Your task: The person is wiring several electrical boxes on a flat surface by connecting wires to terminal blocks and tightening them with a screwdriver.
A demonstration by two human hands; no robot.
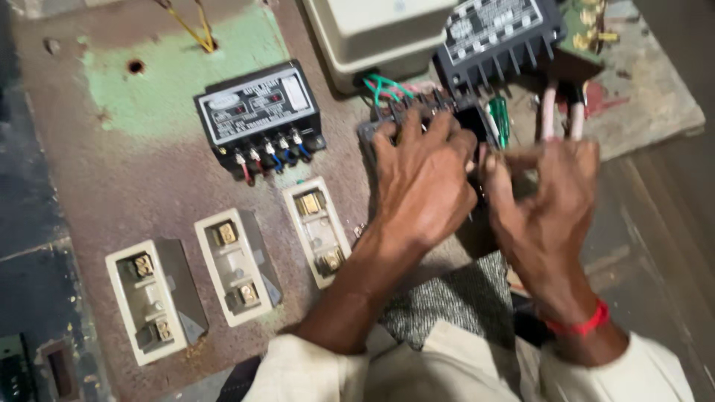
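My left hand (421, 179) rests fingers-down on a small black terminal block (417, 112) with green wires, gripping its front edge. My right hand (547, 201), with a red thread at the wrist, is beside it, fingers curled near two pinkish cables (558, 112) and a green-handled screwdriver (499, 119); whether it grips the screwdriver is hidden. Both hands work on a rusty brown electrical panel board (149, 186).
A black relay box (261, 115) with coloured wires sits at centre left. Three cream fuse holders (238, 264) lie below it. A cream casing (372, 33) and another black module (499, 33) stand at the top. Grey cloth (454, 298) lies near my sleeves.
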